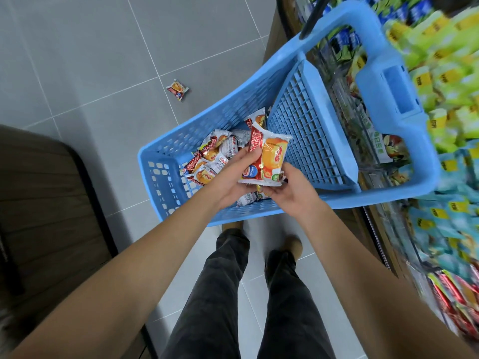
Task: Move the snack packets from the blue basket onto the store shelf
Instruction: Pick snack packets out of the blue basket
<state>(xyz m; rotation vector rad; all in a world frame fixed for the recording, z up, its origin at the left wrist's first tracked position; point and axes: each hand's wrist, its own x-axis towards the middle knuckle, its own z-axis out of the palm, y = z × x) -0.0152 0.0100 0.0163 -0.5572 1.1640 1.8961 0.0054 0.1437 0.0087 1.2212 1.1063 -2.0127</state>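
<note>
A blue plastic basket stands on the grey tiled floor in front of my feet. Several red-and-orange snack packets lie at its near end. Both hands are over the basket holding a small stack of the same packets. My left hand grips the stack's left edge, thumb on top. My right hand cups it from below and the right. The store shelf runs along the right, packed with green, yellow and teal packets, blurred.
One stray snack packet lies on the floor tiles beyond the basket's left side. A dark brown fixture fills the left. The basket's tall blue handle rises toward the shelf. My legs and shoes stand just behind the basket.
</note>
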